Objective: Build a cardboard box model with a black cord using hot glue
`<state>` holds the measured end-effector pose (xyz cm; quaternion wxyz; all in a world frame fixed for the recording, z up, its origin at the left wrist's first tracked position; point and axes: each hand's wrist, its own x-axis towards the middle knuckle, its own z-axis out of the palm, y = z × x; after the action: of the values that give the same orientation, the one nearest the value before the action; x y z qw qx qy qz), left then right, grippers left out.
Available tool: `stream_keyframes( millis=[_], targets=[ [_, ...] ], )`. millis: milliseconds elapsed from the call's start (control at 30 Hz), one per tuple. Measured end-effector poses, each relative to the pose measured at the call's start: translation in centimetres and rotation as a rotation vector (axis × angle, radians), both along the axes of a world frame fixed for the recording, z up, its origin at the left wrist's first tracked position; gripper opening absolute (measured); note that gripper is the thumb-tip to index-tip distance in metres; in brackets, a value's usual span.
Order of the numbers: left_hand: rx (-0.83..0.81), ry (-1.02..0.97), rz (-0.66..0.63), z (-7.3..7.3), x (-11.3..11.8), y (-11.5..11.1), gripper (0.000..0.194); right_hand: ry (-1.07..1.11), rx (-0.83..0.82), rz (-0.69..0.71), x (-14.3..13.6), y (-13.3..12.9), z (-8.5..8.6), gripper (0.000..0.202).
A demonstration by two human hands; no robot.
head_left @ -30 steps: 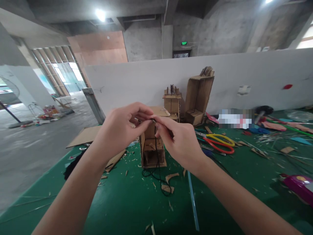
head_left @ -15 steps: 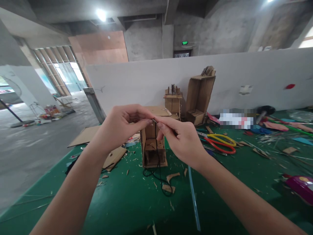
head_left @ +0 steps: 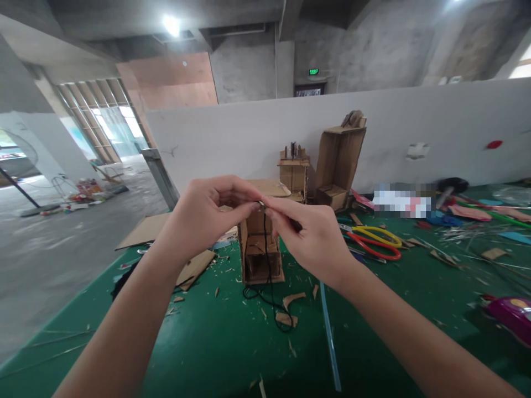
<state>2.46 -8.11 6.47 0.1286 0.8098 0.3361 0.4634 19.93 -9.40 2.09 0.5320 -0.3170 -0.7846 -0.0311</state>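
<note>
My left hand (head_left: 215,213) and my right hand (head_left: 305,232) meet fingertip to fingertip at the centre, both pinched closed. Between them is the upper end of a black cord (head_left: 267,243), with a small light bit at the fingertips too tiny to make out. The cord hangs down in front of an upright open cardboard box (head_left: 261,265) with a small compartment at its bottom. Below, the cord lies in loops on the green table (head_left: 199,342). My fingers hide the box's top edge.
Taller cardboard pieces (head_left: 340,160) stand by the white partition. Red and yellow scissors (head_left: 375,243) lie right, near a blue strip (head_left: 329,337) and a purple tool (head_left: 508,315). Flat cardboard (head_left: 197,268) lies left. Scraps are scattered around.
The fingers of my right hand have curled in slightly at the fingertips. Both hands otherwise keep their place, and the cord hangs almost as before.
</note>
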Motion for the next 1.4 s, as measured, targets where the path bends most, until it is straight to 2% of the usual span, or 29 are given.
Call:
stream_keyframes(
  millis=[200,333,500,567,667,767,867,967,1067,1167,1400],
  targets=[
    [0.043,0.051,0.040,0.1,0.4,-0.3,0.009,-0.048,0.114,-0.093,0.0,0.3,-0.5,0.028],
    [0.091,0.129,0.130,0.2,0.1,-0.6,0.012,-0.110,0.136,-0.175,0.0,0.4,-0.7,0.030],
    [0.262,0.202,0.274,0.4,-1.0,-0.1,0.021,-0.111,0.118,-0.157,-0.2,0.8,-1.4,0.031],
    [0.284,0.168,0.266,0.1,-1.4,0.8,0.033,-0.068,0.094,-0.138,-0.5,1.2,-1.9,0.029],
    [0.109,0.190,0.113,-0.9,-1.7,2.4,0.054,0.021,0.055,-0.127,-1.1,1.8,-2.8,0.027],
    [-0.087,0.188,0.003,-2.1,-1.4,4.0,0.047,0.097,0.011,-0.133,-1.5,2.5,-3.3,0.026],
    [-0.077,0.096,0.039,-2.7,-0.8,4.7,0.037,0.153,-0.046,-0.172,-1.9,3.3,-3.4,0.026],
    [-0.076,-0.014,0.114,-2.9,-0.2,4.8,0.035,0.178,-0.080,-0.226,-2.3,4.1,-2.8,0.027],
    [-0.249,-0.196,0.136,-3.1,0.2,4.7,0.039,0.074,-0.072,-0.327,-2.9,4.7,-1.9,0.028],
    [-0.408,-0.322,0.099,-3.3,0.4,4.8,0.042,-0.107,-0.079,-0.447,-3.1,5.3,-1.1,0.027],
    [-0.534,-0.317,0.092,-3.8,0.3,5.1,0.046,-0.396,-0.096,-0.523,-2.5,6.2,-0.6,0.029]
  ],
)
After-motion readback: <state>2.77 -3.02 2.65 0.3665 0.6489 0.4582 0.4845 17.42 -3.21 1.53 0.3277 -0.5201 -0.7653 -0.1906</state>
